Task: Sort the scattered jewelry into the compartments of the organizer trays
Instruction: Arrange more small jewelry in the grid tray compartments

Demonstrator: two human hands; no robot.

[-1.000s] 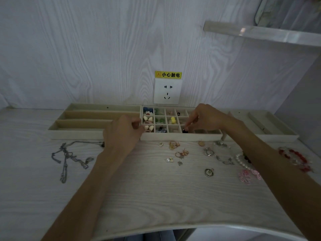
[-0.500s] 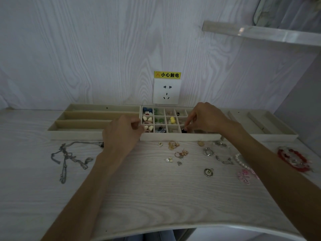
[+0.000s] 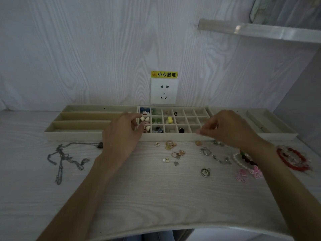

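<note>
Loose gold earrings [image 3: 174,149] lie on the pale wood-grain surface [image 3: 156,197] just before the cream gridded organizer tray [image 3: 173,136], handy for sorting. My left hand [image 3: 122,134] steadies its corner, fingers curled on the edge. My right hand [image 3: 225,129] hovers over its front wall, fingertips pinched; I cannot tell whether they hold anything.

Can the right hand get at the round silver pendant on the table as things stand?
Probably yes. The round silver pendant lies alone on the bare table, nothing over it. The right hand hovers at the grid tray's front edge, fingers pinched; whether they hold anything is unclear.
</note>
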